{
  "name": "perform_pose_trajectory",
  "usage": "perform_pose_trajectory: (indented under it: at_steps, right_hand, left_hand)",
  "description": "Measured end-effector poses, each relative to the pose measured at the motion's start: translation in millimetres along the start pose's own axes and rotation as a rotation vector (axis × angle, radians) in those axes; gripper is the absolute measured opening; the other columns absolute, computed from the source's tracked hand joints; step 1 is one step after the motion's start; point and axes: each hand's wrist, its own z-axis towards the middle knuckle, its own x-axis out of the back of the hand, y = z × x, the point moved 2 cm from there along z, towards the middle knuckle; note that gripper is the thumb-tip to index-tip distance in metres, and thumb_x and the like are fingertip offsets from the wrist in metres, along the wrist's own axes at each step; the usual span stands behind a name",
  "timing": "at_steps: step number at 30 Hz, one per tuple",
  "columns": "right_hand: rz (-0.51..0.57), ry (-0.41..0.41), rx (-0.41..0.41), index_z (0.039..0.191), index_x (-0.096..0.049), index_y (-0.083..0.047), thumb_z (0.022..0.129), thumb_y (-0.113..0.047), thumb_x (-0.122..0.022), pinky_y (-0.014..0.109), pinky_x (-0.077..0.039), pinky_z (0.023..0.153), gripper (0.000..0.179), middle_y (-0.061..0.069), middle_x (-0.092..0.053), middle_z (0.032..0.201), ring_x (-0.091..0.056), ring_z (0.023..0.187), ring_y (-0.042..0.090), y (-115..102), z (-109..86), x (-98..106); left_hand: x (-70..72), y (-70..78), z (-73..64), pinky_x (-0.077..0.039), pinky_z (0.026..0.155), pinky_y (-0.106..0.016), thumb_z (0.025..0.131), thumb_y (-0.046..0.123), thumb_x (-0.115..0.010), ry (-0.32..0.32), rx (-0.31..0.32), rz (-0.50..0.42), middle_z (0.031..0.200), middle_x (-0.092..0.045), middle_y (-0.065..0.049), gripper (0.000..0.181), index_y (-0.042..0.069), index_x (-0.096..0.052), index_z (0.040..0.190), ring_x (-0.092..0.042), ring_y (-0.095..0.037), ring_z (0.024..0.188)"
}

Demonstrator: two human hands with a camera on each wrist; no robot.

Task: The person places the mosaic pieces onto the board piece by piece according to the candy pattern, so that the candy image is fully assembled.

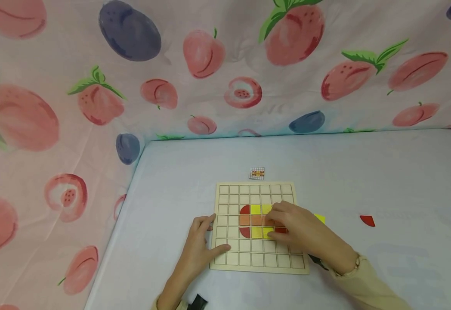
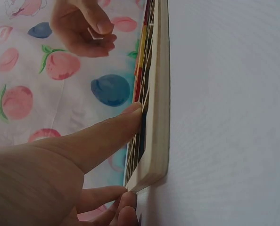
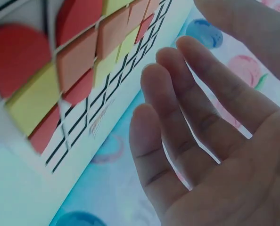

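Observation:
A pale wooden grid board (image 1: 257,259) lies on the table. Across its middle, orange squares (image 1: 255,220) form a row between two rows of yellow squares (image 1: 255,209), with rounded red pieces (image 1: 245,233) at the ends. My left hand (image 1: 195,249) holds the board's left edge: the thumb (image 2: 114,132) lies on top and the fingertips meet the side. Over the right part of the pattern hovers my right hand (image 1: 297,224), hiding some pieces. In the right wrist view its fingers (image 3: 163,94) are loosely extended, with nothing between them.
A small printed pattern card (image 1: 257,173) lies beyond the board. To the right is a loose red quarter-round piece (image 1: 368,221). A yellow piece (image 1: 320,218) shows partly behind my right hand. Fruit-printed cloth (image 1: 210,99) borders the table at the back and left.

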Motion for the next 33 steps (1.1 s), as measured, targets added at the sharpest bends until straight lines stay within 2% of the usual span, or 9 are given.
perform_pose_trajectory:
  at_steps: [12, 20, 33]
  right_hand:
    - [-0.041, -0.059, -0.136, 0.098, -0.075, -0.017, 0.076, -0.028, -0.086, 0.029, -0.052, 0.074, 0.027, -0.007, -0.063, 0.095, -0.052, 0.085, 0.009, 22, -24.2, 16]
    - [-0.016, -0.092, -0.225, 0.104, -0.074, -0.018, 0.078, -0.027, -0.085, 0.036, -0.056, 0.082, 0.029, -0.007, -0.064, 0.100, -0.059, 0.093, 0.012, 40, -41.0, 22]
    - [-0.054, -0.008, -0.224, 0.100, -0.074, -0.014, 0.076, -0.023, -0.086, 0.038, -0.056, 0.081, 0.029, -0.006, -0.064, 0.096, -0.058, 0.089, 0.013, 68, -58.9, 21]
  left_hand:
    - [0.1, 1.3, -0.5, -0.043, 0.080, -0.024, 0.073, 0.025, -0.089, -0.006, 0.004, 0.001, 0.128, -0.047, -0.006, 0.086, 0.004, -0.048, 0.145, -0.047, -0.018, 0.110]
    - [0.0, 0.5, -0.5, -0.043, 0.079, -0.024, 0.073, 0.025, -0.089, -0.004, -0.001, 0.005, 0.128, -0.047, -0.006, 0.085, 0.004, -0.048, 0.145, -0.046, -0.017, 0.109]
    - [0.4, 1.5, 0.0, -0.043, 0.079, -0.024, 0.073, 0.026, -0.090, -0.002, 0.003, 0.011, 0.127, -0.047, -0.007, 0.086, 0.003, -0.048, 0.145, -0.046, -0.017, 0.107]
